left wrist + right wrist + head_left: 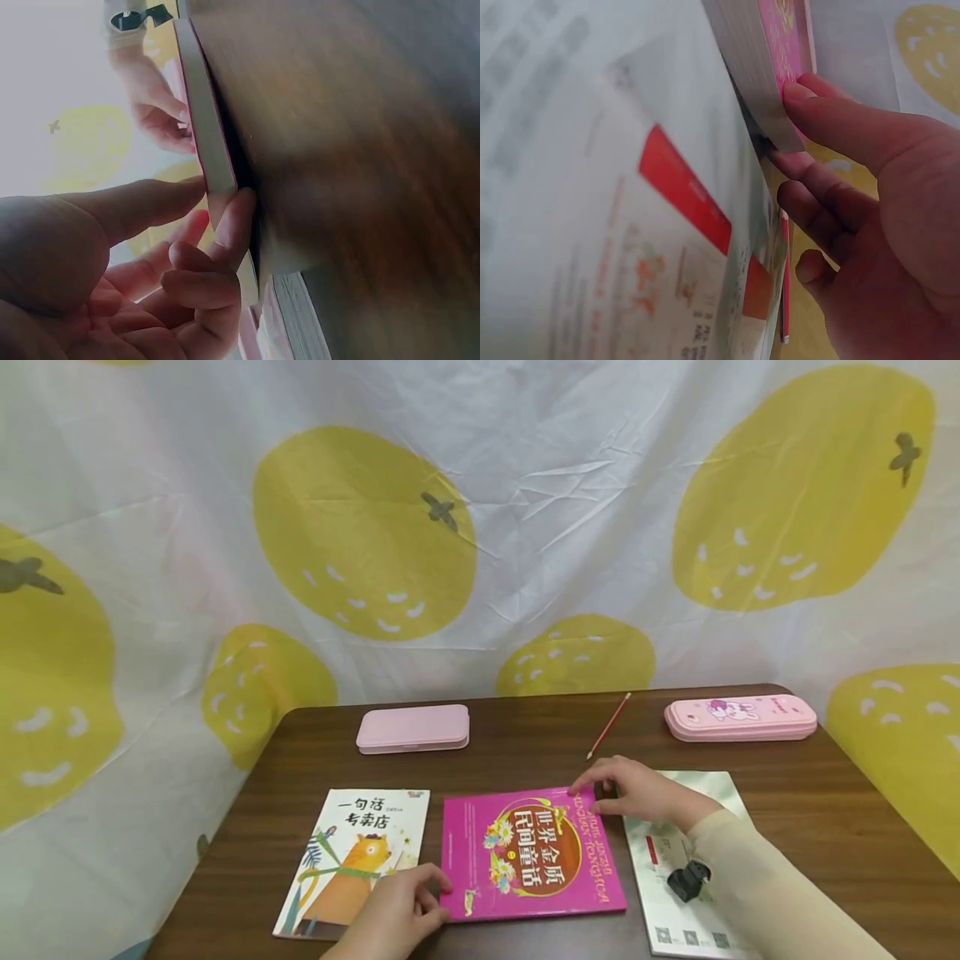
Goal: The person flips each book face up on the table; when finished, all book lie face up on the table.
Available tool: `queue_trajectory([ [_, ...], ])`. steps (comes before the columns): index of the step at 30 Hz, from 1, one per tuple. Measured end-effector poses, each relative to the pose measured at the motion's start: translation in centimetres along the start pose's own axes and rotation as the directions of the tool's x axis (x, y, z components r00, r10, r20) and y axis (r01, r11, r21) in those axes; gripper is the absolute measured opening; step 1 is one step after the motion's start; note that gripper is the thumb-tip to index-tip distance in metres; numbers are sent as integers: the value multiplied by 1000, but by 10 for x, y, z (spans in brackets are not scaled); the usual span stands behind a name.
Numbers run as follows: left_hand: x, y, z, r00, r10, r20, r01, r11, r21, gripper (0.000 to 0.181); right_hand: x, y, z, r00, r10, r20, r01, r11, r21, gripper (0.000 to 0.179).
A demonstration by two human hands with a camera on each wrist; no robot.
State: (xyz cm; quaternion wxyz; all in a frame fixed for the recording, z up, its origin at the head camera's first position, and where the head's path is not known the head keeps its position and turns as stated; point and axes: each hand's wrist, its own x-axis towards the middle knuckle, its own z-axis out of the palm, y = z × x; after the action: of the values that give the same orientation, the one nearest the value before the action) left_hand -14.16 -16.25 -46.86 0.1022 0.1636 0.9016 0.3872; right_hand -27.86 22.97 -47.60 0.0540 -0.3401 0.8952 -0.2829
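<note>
Cover up, the magenta fairy-tale book (532, 856) is lying at the near middle of the brown wooden table (517, 727). At its 8 o'clock the left hand (397, 910) is pinching the edge, thumb on the cover, fingers underneath; at 2 o'clock the right hand (645, 789) is clamping the far corner likewise — probably because opposite holds are steadying it best. The bear-cover book (352, 868) is lying at 9 o'clock, the white QR-code book (675, 914) at 3, partly hidden because the cream sleeve (772, 885) is reaching across. Farther out, the red pencil (608, 727) is resting at 1 o'clock, the bunny-print pencil case (742, 720) at 2, the plain pink case (412, 731) between 10 and 11.
</note>
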Motion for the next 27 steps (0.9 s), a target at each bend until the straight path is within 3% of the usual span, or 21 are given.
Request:
queue_trajectory([
  [7, 0, 0, 2, 1000, 16, 13, -16, 999, 32, 18, -1, -2, 3, 1000, -2, -26, -1, 993, -114, 28],
  [15, 9, 2, -7, 997, 55, 44, -61, 990, 129, 9, -11, -24, 7, 989, 81, -126, -105, 976, -190, 27],
  [21, 33, 2, -16, 994, 112, -19, -104, 964, 246, 9, -27, -40, 14, 979, 84, -183, -127, 963, -236, 27],
  [27, 65, 1, -25, 993, 114, -30, -101, 955, 280, 7, -41, -54, 20, 969, 102, -225, -162, 951, -264, 25],
])
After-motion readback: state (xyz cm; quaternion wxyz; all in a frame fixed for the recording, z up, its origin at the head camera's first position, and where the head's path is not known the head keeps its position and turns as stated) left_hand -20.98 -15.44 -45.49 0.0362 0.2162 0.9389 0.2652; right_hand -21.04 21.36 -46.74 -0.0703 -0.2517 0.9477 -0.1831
